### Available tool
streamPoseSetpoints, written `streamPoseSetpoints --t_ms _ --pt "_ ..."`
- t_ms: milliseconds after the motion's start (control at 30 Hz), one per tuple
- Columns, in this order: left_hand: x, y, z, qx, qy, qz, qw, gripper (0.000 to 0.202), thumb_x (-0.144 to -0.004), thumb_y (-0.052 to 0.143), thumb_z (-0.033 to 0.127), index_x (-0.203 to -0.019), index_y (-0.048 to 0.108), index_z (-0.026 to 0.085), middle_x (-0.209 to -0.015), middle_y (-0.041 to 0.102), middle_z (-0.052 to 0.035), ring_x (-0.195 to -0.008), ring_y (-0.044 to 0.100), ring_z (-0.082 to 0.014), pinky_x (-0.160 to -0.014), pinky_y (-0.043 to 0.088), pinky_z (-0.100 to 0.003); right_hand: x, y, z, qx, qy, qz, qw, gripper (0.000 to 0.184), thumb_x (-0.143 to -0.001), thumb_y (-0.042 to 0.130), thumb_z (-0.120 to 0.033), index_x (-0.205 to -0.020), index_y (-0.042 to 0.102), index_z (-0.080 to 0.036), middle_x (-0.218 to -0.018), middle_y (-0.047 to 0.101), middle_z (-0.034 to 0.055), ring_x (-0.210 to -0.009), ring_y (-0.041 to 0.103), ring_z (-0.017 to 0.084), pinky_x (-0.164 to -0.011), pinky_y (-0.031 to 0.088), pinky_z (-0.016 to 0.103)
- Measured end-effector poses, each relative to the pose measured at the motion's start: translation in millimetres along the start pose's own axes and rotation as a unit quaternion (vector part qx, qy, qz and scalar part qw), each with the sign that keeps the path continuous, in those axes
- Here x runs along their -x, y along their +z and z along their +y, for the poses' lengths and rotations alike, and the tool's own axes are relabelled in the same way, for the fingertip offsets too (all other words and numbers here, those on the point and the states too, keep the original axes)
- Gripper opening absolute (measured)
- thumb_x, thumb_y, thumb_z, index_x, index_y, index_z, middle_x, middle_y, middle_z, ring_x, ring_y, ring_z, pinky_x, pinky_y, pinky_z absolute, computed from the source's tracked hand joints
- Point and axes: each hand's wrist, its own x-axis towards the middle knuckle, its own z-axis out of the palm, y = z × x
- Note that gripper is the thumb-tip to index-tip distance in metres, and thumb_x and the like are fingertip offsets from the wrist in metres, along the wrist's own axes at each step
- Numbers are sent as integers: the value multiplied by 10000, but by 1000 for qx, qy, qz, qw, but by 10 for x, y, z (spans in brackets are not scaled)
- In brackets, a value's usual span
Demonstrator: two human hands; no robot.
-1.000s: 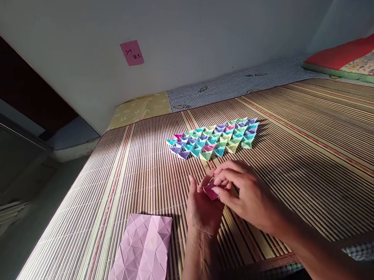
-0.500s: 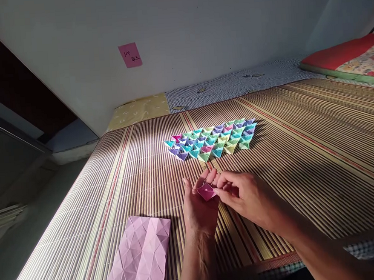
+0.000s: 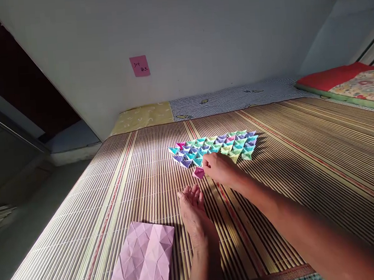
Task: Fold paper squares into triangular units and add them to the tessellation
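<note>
Evidently light work: pink paper boat (image 3: 198,173) lies ahead of the left hand (image 3: 192,210), at the near side of a cluster of small paper boats (image 3: 245,144), beneath or just beside its front row. Right hand (image 3: 220,168) has its fingers curled at the boat's right-hand end and appears to pinch it there; the contact itself is partly hidden by the knuckles. Cannot tell whether the boat's underside touches the slatted mat (image 3: 139,190). Left hand palm up, fingers loosely bent, nothing seen in it. Handling, as judged: nearly weightless, creases giving some stiffness, thin walls easily crushed or sprung open. Best hold likely a gentle thumb-and-finger pinch on a pointed end or a doubled edge, not a squeeze across the hollow. Paper should not be very slippery in dry fingers. Surroundings: cluster boats, mainly teal, violet, green and yellow, stand packed in slanting rows; the right hand covers part of the front row, so a careless knuckle could nudge neighbours. Right forearm (image 3: 285,220) crosses the mat from the lower right. Pale pink creased-pattern pad (image 3: 144,260) lies left of the left forearm, well apart from the boats. Beyond, patterned cloth (image 3: 216,100) along the wall (image 3: 219,48); pink note (image 3: 140,66) fixed above.
</note>
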Motion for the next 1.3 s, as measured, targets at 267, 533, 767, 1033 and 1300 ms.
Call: streamPoseSetpoints --t_ms 267,533,767,1033,1300 --pt "13 -48 -90 -28 8 -27 999 282 -1008 499 387 -1084 664 172 -1182 674 -128 -1127 659 -225 -886 517 -302 -338 214 -42 65 11 -50 997 172 -916 563 -116 -921 733 -94 -864 755 170 -826 708 268 -657 411 309" --pt "1 -10 -63 -21 1 -5 1000 317 -1009 479 406 -1083 652 150 -1227 669 -156 -1131 662 -245 -853 512 -323 -469 190 46 93 -51 -107 989 142 -1004 591 -217 -1014 705 -132 -1075 718 87 -957 687 200 -837 539 341" --pt "-40 -23 -69 -13 -13 -10 1000 283 -1012 473 361 -1061 651 148 -1227 674 -156 -1148 653 -248 -839 502 -321 -491 261 -7 129 -61 -171 975 311 -994 651 -331 -1246 636 -151 -1226 669 98 -1031 687 229 -877 592 426" --pt "-38 -8 -37 -4 -23 -6 1000 247 -1015 469 325 -1039 643 150 -1235 670 -150 -1142 655 -237 -837 505 -312 -478 210 -137 136 -69 -167 974 318 -993 651 -331 -1252 634 -147 -1242 663 105 -1048 682 234 -889 588 433" --pt "-29 -1 -24 -3 -27 2 1000 236 -1017 464 315 -1014 640 158 -1193 683 -140 -1094 677 -230 -812 517 -305 -520 215 -83 118 -69 -124 983 173 -996 630 -253 -1108 689 -135 -1131 702 88 -986 691 211 -862 566 377"
